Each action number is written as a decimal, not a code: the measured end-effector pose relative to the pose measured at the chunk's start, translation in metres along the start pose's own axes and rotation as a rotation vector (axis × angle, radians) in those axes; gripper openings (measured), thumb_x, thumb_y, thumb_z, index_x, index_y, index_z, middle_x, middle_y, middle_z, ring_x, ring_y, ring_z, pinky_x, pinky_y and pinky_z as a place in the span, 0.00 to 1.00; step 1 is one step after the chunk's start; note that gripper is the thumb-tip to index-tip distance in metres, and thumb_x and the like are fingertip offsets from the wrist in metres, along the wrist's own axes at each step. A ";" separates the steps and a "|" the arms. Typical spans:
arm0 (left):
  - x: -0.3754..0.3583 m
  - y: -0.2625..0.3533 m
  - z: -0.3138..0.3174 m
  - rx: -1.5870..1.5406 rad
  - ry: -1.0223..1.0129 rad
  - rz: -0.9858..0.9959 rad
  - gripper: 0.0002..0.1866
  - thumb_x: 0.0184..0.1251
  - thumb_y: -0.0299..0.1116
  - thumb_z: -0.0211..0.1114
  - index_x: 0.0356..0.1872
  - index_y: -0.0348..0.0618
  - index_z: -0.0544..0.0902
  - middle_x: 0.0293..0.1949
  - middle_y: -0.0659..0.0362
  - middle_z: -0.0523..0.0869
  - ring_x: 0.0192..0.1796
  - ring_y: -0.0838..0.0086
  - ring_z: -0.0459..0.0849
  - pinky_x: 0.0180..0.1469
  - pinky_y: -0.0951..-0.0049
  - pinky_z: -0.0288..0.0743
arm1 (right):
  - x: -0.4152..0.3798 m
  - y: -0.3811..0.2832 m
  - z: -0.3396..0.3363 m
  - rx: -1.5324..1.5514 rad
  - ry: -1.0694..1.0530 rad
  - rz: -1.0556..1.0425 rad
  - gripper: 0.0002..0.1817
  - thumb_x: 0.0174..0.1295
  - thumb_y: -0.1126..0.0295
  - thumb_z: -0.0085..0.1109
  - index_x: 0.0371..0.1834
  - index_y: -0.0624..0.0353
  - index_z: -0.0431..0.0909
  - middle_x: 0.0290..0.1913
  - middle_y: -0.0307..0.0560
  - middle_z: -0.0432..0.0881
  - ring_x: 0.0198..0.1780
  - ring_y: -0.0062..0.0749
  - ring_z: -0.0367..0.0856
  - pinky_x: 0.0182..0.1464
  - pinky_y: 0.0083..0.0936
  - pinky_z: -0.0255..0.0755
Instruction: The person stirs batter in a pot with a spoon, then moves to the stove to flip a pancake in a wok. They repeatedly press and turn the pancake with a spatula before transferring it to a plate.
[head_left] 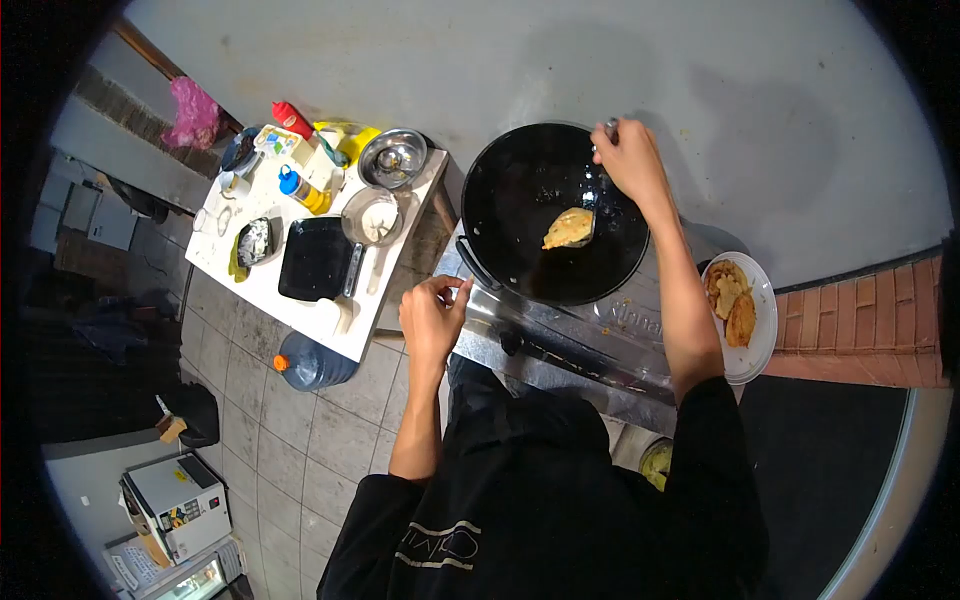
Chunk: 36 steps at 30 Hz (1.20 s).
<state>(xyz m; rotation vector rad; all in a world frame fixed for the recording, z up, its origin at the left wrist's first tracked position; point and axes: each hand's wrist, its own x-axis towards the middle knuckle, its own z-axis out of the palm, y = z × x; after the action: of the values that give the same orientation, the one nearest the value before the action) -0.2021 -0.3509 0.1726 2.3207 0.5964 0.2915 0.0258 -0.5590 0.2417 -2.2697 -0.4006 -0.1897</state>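
Observation:
My right hand [630, 158] is closed around the handle of a spatula [611, 130] over the far right rim of a black wok [515, 190]. On the spatula's lower end, inside the wok, rests a golden battered fried piece [568, 228]. Dark, shiny oil seems to cover the wok's bottom. My left hand [433, 312] hovers by the near left side of the wok, just below its loop handle [476, 262] and apart from it. Its fingers are loosely bent, the thumb stands off, and nothing shows in them.
A white plate [765, 325] with fried pieces [735, 300] sits right of the stove [640, 345]. The white table [345, 335] at left bears a black square pan [315, 258], metal bowls [392, 158] and squeeze bottles [303, 190]. A water jug [318, 362] stands on the floor.

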 end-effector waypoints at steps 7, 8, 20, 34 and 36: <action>-0.001 -0.007 0.000 -0.023 -0.002 -0.007 0.10 0.55 0.37 0.73 0.31 0.41 0.89 0.17 0.55 0.80 0.21 0.61 0.81 0.29 0.64 0.73 | 0.068 -0.033 0.036 -0.032 -0.068 -0.094 0.19 0.62 0.63 0.56 0.25 0.74 0.75 0.24 0.67 0.79 0.34 0.65 0.80 0.40 0.46 0.74; -0.001 -0.008 0.000 -0.024 0.001 -0.008 0.10 0.55 0.37 0.73 0.31 0.41 0.89 0.17 0.55 0.80 0.21 0.61 0.81 0.29 0.64 0.73 | 0.073 -0.035 0.042 -0.046 -0.044 -0.159 0.21 0.65 0.63 0.54 0.22 0.72 0.74 0.21 0.59 0.79 0.24 0.51 0.78 0.30 0.40 0.72; 0.000 -0.007 -0.005 -0.035 0.006 0.026 0.10 0.56 0.38 0.73 0.30 0.41 0.89 0.16 0.57 0.79 0.18 0.66 0.78 0.26 0.67 0.70 | 0.052 -0.028 0.020 0.087 0.041 -0.077 0.22 0.68 0.61 0.54 0.20 0.68 0.74 0.13 0.47 0.77 0.11 0.31 0.74 0.18 0.31 0.68; 0.009 -0.003 0.002 -0.060 0.063 0.112 0.11 0.57 0.37 0.73 0.29 0.38 0.88 0.15 0.56 0.77 0.16 0.70 0.75 0.24 0.69 0.66 | -0.107 0.052 0.034 0.277 0.373 0.103 0.15 0.69 0.71 0.54 0.23 0.66 0.76 0.19 0.47 0.80 0.21 0.24 0.76 0.28 0.25 0.68; 0.010 -0.002 0.003 -0.069 0.077 0.129 0.12 0.57 0.37 0.73 0.29 0.38 0.88 0.15 0.56 0.77 0.16 0.69 0.75 0.24 0.68 0.66 | -0.114 0.058 0.037 0.300 0.380 0.110 0.15 0.70 0.72 0.53 0.24 0.66 0.76 0.21 0.47 0.81 0.22 0.23 0.77 0.28 0.25 0.68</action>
<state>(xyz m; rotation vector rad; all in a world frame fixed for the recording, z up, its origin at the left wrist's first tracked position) -0.1931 -0.3465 0.1688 2.2929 0.4675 0.4569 -0.0607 -0.5933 0.1462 -1.9011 -0.0953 -0.4629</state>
